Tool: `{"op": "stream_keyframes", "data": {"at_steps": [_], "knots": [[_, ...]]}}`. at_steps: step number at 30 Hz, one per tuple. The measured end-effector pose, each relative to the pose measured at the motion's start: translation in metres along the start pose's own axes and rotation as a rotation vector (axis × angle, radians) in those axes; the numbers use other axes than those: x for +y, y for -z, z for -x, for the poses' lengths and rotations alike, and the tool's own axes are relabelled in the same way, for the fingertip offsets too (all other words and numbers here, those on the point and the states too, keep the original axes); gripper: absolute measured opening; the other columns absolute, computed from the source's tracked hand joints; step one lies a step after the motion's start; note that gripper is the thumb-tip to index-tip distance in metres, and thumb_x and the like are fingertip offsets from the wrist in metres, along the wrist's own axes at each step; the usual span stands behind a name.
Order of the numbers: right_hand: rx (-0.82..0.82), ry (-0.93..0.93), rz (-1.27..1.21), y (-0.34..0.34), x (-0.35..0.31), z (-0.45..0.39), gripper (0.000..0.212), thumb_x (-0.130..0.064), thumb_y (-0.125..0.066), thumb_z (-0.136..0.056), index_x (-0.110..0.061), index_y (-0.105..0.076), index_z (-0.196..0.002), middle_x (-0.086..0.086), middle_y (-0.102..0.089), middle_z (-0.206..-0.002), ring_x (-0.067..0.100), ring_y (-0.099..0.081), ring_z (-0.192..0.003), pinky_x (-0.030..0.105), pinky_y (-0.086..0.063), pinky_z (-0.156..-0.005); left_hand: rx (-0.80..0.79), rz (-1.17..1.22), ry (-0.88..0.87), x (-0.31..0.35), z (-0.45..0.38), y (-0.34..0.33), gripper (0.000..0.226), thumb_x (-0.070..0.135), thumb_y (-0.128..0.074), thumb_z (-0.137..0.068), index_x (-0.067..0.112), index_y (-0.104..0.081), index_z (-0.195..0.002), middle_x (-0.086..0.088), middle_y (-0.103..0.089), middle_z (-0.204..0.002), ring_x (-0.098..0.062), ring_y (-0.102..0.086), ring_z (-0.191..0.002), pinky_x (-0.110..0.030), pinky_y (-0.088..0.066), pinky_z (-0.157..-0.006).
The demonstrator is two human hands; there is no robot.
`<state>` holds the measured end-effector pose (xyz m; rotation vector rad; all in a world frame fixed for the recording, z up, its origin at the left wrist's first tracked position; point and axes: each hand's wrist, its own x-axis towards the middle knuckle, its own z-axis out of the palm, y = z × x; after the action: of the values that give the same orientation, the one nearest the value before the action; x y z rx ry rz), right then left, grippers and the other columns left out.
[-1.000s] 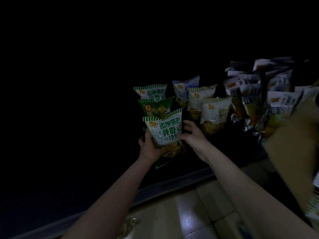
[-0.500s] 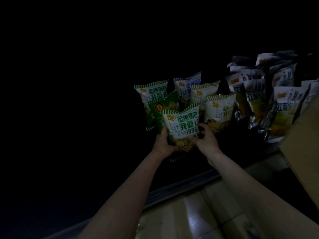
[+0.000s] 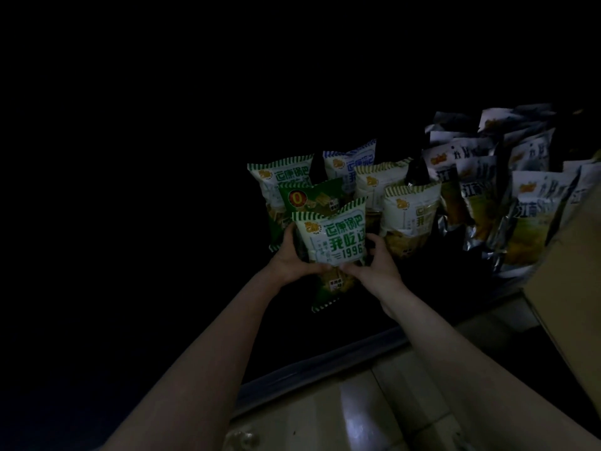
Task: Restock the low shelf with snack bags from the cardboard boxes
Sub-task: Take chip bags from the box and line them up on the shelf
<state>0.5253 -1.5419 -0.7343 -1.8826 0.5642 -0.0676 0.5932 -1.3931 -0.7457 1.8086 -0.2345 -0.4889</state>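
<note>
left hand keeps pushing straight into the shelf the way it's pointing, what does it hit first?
Likely the dark green bag right behind the white-and-green bag that the left hand holds together with the right hand. Behind that stands another white-and-green bag. Depth is hard to judge in this dark view.

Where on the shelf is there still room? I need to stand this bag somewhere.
Left of the green-striped bags the shelf is too dark to judge. A bare strip shows between the shelf lip and the held bag, gripped by the left hand and right hand. Rightwards, silver bags and the cardboard box crowd it.
</note>
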Motion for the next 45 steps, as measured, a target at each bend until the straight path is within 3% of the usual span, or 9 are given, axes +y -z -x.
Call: {"op": "stream_keyframes", "data": {"at_steps": [7,11,14,18,25,31,36,42,45], "knots": [[-0.012,0.007,0.037,0.006,0.008,-0.001,0.085,-0.015,-0.073,-0.079,-0.024,-0.021,-0.146,0.009,-0.033,-0.146,0.026,-0.036,-0.132,0.035,-0.036,-0.101,0.069,0.086,0.041,0.003,0.004,-0.008,0.114,0.022,-0.081,-0.07,0.023,0.001,-0.15,0.002,-0.023,-0.154,-0.017,-0.025,-0.139,-0.023,-0.028,-0.102],[-0.025,0.008,-0.019,0.007,0.001,-0.004,0.095,-0.021,-0.078,-0.075,-0.025,-0.017,-0.147,0.006,-0.028,-0.149,0.026,-0.032,-0.135,0.039,-0.033,-0.106,0.181,0.239,0.058,-0.007,0.002,0.008,0.1,0.022,-0.074,-0.078,0.028,-0.005,-0.15,-0.002,-0.031,-0.15,-0.022,-0.035,-0.134,-0.039,-0.033,-0.111],[0.003,0.039,-0.001,0.005,-0.009,-0.012,0.102,-0.023,-0.081,-0.071,-0.022,-0.014,-0.148,0.007,-0.023,-0.151,0.026,-0.026,-0.138,0.041,-0.03,-0.11,0.218,0.282,0.057,-0.007,-0.008,0.014,0.085,0.007,-0.06,-0.086,0.029,-0.009,-0.15,-0.006,-0.038,-0.146,-0.025,-0.042,-0.128,-0.041,-0.039,-0.106],[0.063,0.152,0.136,-0.002,-0.012,-0.017,0.098,-0.021,-0.08,-0.072,-0.021,-0.017,-0.147,0.009,-0.024,-0.148,0.026,-0.024,-0.137,0.038,-0.029,-0.108,0.181,0.213,0.066,-0.007,-0.022,0.003,0.092,0.0,-0.06,-0.085,0.031,-0.003,-0.15,-0.007,-0.034,-0.149,-0.027,-0.042,-0.129,-0.037,-0.045,-0.097],[0.088,0.184,0.082,-0.004,-0.002,-0.026,0.099,-0.024,-0.08,-0.072,-0.02,-0.016,-0.147,0.007,-0.025,-0.149,0.027,-0.027,-0.137,0.045,-0.033,-0.109,0.178,0.172,0.103,-0.01,-0.035,-0.002,0.093,-0.01,-0.054,-0.084,0.031,-0.003,-0.15,-0.005,-0.032,-0.149,-0.03,-0.047,-0.123,-0.03,-0.05,-0.069],[0.097,0.167,0.057,-0.003,-0.001,-0.027,0.097,-0.022,-0.08,-0.072,-0.018,-0.018,-0.147,0.006,-0.03,-0.147,0.026,-0.03,-0.136,0.046,-0.033,-0.11,0.098,0.129,0.127,-0.008,-0.033,0.008,0.091,-0.011,-0.053,-0.082,0.029,-0.01,-0.151,-0.007,-0.03,-0.151,-0.027,-0.041,-0.129,-0.032,-0.049,-0.084],[0.151,0.133,0.037,-0.011,-0.004,-0.016,0.098,-0.021,-0.081,-0.07,-0.019,-0.019,-0.147,0.009,-0.032,-0.144,0.029,-0.032,-0.133,0.047,-0.036,-0.106,0.324,-0.216,-0.022,-0.008,-0.012,0.022,0.07,0.004,-0.059,-0.085,0.017,-0.028,-0.146,-0.011,-0.038,-0.143,-0.024,-0.039,-0.132,-0.027,-0.035,-0.103],[0.215,0.032,0.154,0.002,-0.034,0.021,0.09,-0.013,-0.075,-0.077,-0.008,-0.018,-0.146,0.018,-0.026,-0.145,0.034,-0.027,-0.136,0.043,-0.03,-0.109,0.366,-0.31,-0.163,0.032,0.027,0.023,0.057,0.006,-0.056,-0.087,0.02,-0.038,-0.14,-0.011,-0.039,-0.135,-0.025,-0.043,-0.124,-0.037,-0.04,-0.105],[0.183,0.057,0.252,0.024,-0.055,0.052,0.08,-0.012,-0.07,-0.082,-0.01,-0.021,-0.145,0.015,-0.024,-0.146,0.032,-0.029,-0.136,0.04,-0.03,-0.109,0.359,-0.342,-0.268,0.061,0.042,0.017,0.052,0.008,-0.055,-0.088,0.021,-0.042,-0.136,-0.011,-0.042,-0.128,-0.024,-0.044,-0.119,-0.028,-0.038,-0.099]]}}
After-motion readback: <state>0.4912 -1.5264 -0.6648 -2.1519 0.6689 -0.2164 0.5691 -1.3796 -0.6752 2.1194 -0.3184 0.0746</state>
